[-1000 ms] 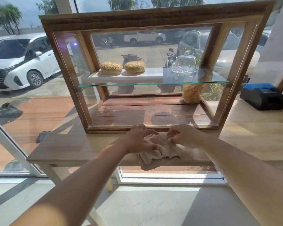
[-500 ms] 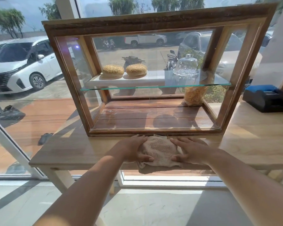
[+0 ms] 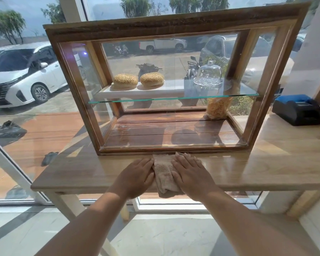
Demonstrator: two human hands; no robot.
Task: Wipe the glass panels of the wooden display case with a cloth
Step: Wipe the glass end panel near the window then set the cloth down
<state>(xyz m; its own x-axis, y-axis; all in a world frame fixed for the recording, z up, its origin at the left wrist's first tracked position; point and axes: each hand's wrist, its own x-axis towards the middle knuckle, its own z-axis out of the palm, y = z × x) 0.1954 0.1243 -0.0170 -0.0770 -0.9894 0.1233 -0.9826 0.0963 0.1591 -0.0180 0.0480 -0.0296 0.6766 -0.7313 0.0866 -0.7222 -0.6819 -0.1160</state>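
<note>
The wooden display case (image 3: 174, 27) stands on a wooden table (image 3: 266, 170), its front glass panel (image 3: 137, 126) facing me. A folded beige cloth (image 3: 163, 172) lies flat on the table just in front of the case's bottom rail. My left hand (image 3: 137, 177) lies flat, fingers together, against the cloth's left edge. My right hand (image 3: 189, 174) lies flat over the cloth's right side. Neither hand grips it. Inside, a glass shelf (image 3: 174, 99) carries two seeded buns (image 3: 125, 80) and a glass dome (image 3: 208, 72).
A bag of yellow snacks (image 3: 217, 108) stands on the case floor at the right. A black and blue device (image 3: 297, 109) sits on the table right of the case. Behind is a large window (image 3: 26, 108) with parked cars outside.
Both hands were bunched on the crumpled cloth; they have folded it, then spread flat and pressed it down. The cloth now looks narrower, with the hands closer together.
</note>
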